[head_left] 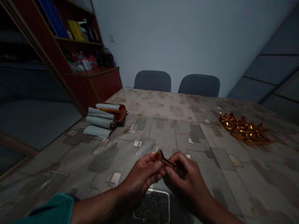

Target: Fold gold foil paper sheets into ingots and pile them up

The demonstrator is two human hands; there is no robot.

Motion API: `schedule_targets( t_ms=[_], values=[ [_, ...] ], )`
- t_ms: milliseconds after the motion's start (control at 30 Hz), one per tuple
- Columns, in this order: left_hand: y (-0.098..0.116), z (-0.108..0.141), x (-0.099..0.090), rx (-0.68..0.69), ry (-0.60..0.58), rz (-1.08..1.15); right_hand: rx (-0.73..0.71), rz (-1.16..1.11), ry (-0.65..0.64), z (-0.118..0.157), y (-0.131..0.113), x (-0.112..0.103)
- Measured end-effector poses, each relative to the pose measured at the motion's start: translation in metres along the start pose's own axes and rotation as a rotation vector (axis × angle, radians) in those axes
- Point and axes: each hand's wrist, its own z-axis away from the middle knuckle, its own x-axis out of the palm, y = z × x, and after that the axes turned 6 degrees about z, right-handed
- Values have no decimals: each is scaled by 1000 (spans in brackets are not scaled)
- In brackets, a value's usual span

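My left hand and my right hand hover together above the patterned table. Between their fingertips they pinch a small folded strip of copper-gold foil, partly hidden by my fingers. Ahead and to the right lies a loose heap of folded gold foil pieces. To the far left sits a stack of rolled sheets, pale on the outside, with gold foil showing at one curled roll. Neither heap touches my hands.
A dark red wooden cabinet with books and bottles on its shelves stands beyond the table's left side. Two grey chairs stand at the far edge. A teal sleeve covers my left forearm.
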Motion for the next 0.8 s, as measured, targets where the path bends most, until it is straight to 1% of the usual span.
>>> schedule_targets(
  t_ms=[100, 267, 400, 500, 667, 733, 800],
  values=[
    [1, 0, 0, -8, -1, -26, -37, 14, 16, 0, -1, -2],
    [1, -1, -1, 0, 2, -8, -73, 69, 61, 0, 1, -2],
    [1, -1, -1, -12, -23, -18, -91, 70, 50, -1, 1, -2],
    [3, 0, -1, -33, -73, -19, -39, -75, -25, 0, 1, -6],
    [10, 1, -2, -71, -155, -40, 144, -554, -219, -1, 5, -11],
    [11, 1, -4, -85, -189, -68, 198, -640, -317, -2, 7, -11],
    [11, 1, -6, -98, -201, -88, 261, -677, -385, -3, 8, -11]
  ],
)
